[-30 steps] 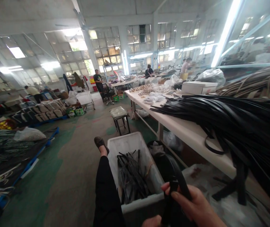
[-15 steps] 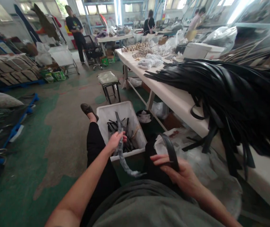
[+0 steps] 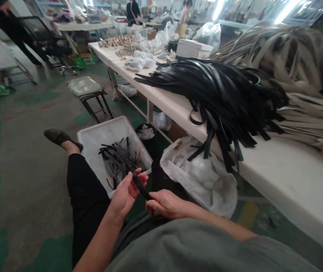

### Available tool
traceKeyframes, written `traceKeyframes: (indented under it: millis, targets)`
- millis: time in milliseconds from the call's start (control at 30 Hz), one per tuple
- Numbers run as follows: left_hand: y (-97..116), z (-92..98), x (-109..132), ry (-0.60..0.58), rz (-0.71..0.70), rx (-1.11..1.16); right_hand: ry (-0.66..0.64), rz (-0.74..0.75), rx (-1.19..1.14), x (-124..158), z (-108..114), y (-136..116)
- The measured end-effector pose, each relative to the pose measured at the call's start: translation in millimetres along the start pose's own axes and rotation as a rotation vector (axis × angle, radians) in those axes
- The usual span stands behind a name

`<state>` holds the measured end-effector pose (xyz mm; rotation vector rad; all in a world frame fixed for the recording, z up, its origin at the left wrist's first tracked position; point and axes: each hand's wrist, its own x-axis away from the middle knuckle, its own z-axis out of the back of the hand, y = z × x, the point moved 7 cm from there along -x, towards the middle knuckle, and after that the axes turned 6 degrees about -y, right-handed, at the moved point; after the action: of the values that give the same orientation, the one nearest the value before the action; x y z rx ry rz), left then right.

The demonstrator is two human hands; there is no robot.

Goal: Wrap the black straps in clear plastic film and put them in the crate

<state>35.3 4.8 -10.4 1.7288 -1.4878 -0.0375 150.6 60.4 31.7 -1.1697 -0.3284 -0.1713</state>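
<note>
A short black strap [image 3: 140, 184] runs between my two hands, over my lap. Its lower end is pinched in my right hand [image 3: 165, 204], fingers closed. My left hand [image 3: 126, 193] has its thumb against the upper end, with the fingers partly curled behind it. Just beyond the hands, a white plastic bin [image 3: 89, 145] stands on the floor and holds a tangle of thin dark strips [image 3: 118, 160]. On the table to the right lies a large heap of black straps [image 3: 215, 90], several ends hanging over the edge.
The long white table [image 3: 277, 170] bears bundles of beige straps [image 3: 297, 60], a white box [image 3: 192, 49] and bagged metal parts. Under its edge sits an open white sack [image 3: 203, 177]. A padded stool [image 3: 84, 87] and a dark bucket [image 3: 146, 132] stand past the bin. People are farther back.
My left hand has let go of the greyish filmy strip it held over the bin and come to the black strap. The right hand moved inward with that strap. My view turned right.
</note>
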Motion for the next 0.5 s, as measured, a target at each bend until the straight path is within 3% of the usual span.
traceKeyframes:
  millis: [100,200,367,500]
  targets:
    - [3.5,-4.9,-2.7,0.119,-0.066,0.056,-0.049,-0.051,-0.162,13.8,-13.4,12.1]
    - [-7.1,-27.8,-3.7,-0.016,-0.05,-0.075,0.012,0.007,-0.362,23.1,-12.5,12.5]
    - [-54.2,-61.1,7.6,-0.304,0.165,-0.513,0.162,0.004,-0.776,29.8,-1.1,16.7]
    - [-50.8,-62.5,9.5,-0.352,0.032,-0.811,0.168,-0.067,-0.867,66.8,12.7,31.4]
